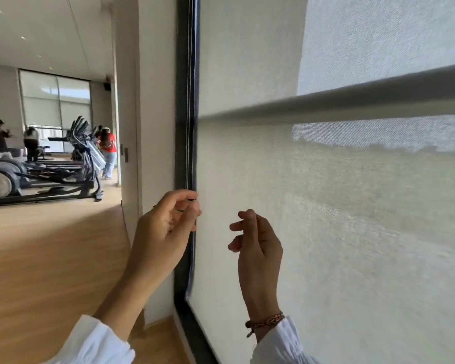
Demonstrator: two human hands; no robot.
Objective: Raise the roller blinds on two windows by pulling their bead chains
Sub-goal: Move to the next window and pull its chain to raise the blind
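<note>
Pinching: left hand [166, 227] grips bead chain [188, 101], running vertically straight above it.
Nearer: left; right hand [258, 240] empty, loosely curled, beside.

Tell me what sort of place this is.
Most likely a gym or fitness room: elliptical trainers stand in a row on a wood floor, with large windows behind roller blinds along the walls.

Gym: elliptical trainers [37, 169], wood floor [50, 245]

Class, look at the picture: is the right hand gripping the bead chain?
No, the right hand hangs free before the blind, while the left hand pinches the chain.
</note>
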